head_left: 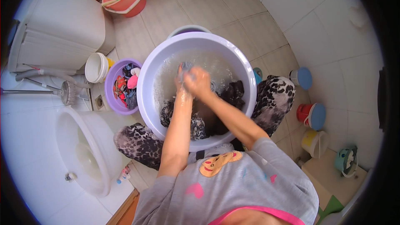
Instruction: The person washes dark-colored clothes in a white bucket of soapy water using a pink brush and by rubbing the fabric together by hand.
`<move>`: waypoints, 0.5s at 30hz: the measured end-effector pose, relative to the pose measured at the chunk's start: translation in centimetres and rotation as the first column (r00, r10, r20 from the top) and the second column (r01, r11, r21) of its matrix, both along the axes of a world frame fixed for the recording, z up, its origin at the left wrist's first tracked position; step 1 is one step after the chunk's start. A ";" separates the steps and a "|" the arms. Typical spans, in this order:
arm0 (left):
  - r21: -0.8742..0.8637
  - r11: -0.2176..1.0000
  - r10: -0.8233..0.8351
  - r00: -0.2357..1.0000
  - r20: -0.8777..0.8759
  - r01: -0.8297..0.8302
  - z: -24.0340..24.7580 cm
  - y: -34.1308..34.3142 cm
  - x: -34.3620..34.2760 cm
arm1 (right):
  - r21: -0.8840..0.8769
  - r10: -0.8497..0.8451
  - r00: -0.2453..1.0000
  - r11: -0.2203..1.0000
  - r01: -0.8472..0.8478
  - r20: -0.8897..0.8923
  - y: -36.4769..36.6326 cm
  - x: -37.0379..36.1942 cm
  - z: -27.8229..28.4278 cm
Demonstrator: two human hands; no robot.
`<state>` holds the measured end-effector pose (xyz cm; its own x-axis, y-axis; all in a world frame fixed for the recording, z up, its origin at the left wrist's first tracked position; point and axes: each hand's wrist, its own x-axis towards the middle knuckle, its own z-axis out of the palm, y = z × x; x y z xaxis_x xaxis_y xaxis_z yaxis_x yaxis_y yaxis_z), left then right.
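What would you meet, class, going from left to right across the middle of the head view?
Long-handled brush, small purple basin, large lavender basin, patterned right trouser leg, red bucket with blue lid.

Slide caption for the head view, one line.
Left hand and right hand grip a grey cloth over a lavender basin of cloudy water and dark laundry.

We see smooth, glossy plastic in the large basin (146, 79), wet cloth in the soaking garments (234, 93), matt cloth in the shirt (266, 183), and smooth, shiny wall tiles (318, 43)
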<state>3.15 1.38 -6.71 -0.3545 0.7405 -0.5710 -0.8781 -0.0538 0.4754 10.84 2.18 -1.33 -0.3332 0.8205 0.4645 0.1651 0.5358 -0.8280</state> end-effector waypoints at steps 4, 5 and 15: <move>0.188 0.982 -0.017 0.999 0.027 0.012 -4.6 -1.5 -3.0 | -0.097 -0.088 0.995 0.991 0.093 0.052 -0.3 -1.9 0.5; 0.400 0.905 -0.222 0.963 0.150 0.146 -5.8 -2.3 -3.9 | -0.093 -0.013 1.000 0.996 0.012 -0.015 -2.1 -1.7 1.7; -0.366 0.903 -0.299 0.285 -0.911 -0.224 -2.2 -3.5 -3.7 | -0.011 -0.133 0.824 0.986 0.166 0.551 5.7 0.1 -4.7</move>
<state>-0.56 -2.13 -8.93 -0.7989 0.5987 -0.0572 0.2049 0.3603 0.9101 10.97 7.89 -6.05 -0.3900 0.9000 0.1947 0.6740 0.4231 -0.6056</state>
